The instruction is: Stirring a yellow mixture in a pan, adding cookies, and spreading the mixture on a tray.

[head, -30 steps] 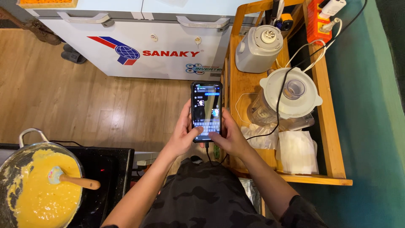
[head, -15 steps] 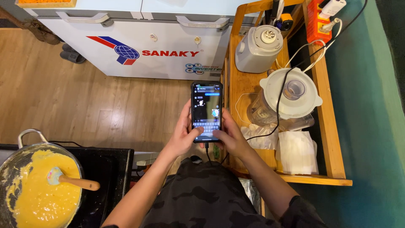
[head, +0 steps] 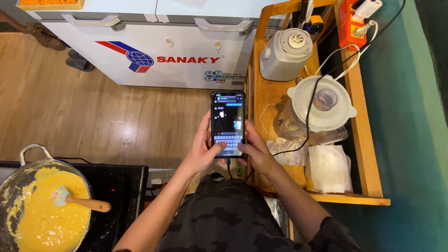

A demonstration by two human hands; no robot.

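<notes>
While both hands are raised in front of the torso, the smartphone [head: 227,122] sits upright between them, screen lit and facing the camera, over the wooden floor [head: 93,116] just beside the left edge of the wooden shelf [head: 364,140]. Left hand [head: 204,151]: grip closed around the phone's left side, thumb resting on the lower screen. Right hand [head: 255,151]: grip closed around the phone's right side, thumb at the bottom edge. A dark cable [head: 229,169] hangs from the phone's base. On the shelf stand a white blender [head: 322,105] and a grey appliance [head: 284,53]. At lower left, a pan of yellow batter [head: 39,214] holds a wooden-handled spatula [head: 81,201]. A white chest freezer [head: 154,46] stands along the top.
</notes>
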